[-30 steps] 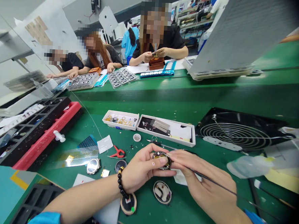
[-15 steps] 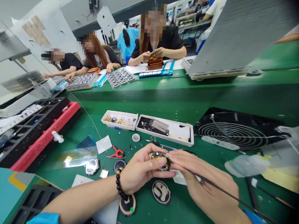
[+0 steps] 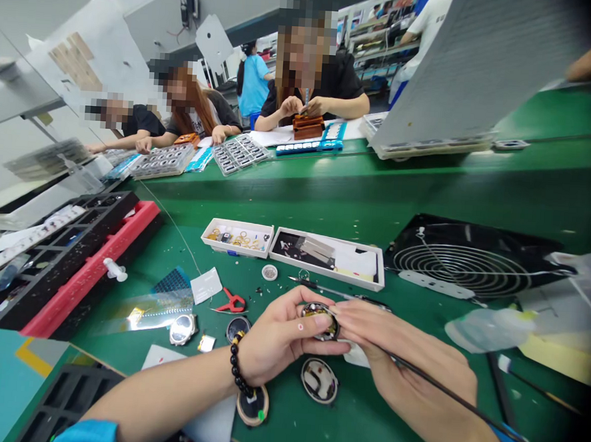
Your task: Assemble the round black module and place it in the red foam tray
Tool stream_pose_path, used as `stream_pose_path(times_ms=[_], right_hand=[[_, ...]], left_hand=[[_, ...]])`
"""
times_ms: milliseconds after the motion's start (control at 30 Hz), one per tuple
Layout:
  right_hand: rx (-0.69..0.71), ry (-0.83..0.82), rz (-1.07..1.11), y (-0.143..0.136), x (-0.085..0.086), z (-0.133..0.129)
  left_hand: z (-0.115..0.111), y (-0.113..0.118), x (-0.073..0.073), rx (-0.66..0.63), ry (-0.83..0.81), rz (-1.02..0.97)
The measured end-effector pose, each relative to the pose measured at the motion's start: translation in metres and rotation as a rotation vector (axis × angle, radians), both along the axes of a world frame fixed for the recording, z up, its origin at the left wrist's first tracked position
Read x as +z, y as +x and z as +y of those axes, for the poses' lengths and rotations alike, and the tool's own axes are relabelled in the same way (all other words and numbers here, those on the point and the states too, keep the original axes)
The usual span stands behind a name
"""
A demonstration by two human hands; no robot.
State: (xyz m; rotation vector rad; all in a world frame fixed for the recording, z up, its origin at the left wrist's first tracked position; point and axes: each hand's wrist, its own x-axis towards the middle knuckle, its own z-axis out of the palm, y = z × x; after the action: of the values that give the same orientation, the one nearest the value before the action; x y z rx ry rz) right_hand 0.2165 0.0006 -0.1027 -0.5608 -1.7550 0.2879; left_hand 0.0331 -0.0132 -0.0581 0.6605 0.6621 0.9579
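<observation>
An open round watch case point(image 3: 311, 308) is pinched in the left hand point(image 3: 273, 330), just left of the right hand's fingertips point(image 3: 342, 312), while a slim dark tool point(image 3: 445, 389) is clasped in the right hand point(image 3: 411, 365), its long axis slanted down rightward, its tip hidden.

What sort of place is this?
Probably a small-electronics workshop or factory. You can see a long green workbench, a tray of small parts and an open round gadget in the person's left hand.
</observation>
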Motion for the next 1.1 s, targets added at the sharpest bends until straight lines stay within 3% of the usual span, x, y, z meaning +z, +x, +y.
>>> stream_pose_path(times_ms=[300, 600, 1100], right_hand=[[-0.025, -0.031, 0.031, 0.001, 0.007, -0.004], [-0.047, 0.126, -0.121, 0.008, 0.016, -0.004], [-0.038, 0.149, -0.196, 0.012, 0.024, -0.008]], left_hand=[[0.000, -0.002, 0.001, -0.017, 0.020, -0.012], [-0.001, -0.002, -0.004, -0.049, 0.062, -0.016], [-0.001, -0.004, -0.009, -0.077, 0.144, -0.006]])
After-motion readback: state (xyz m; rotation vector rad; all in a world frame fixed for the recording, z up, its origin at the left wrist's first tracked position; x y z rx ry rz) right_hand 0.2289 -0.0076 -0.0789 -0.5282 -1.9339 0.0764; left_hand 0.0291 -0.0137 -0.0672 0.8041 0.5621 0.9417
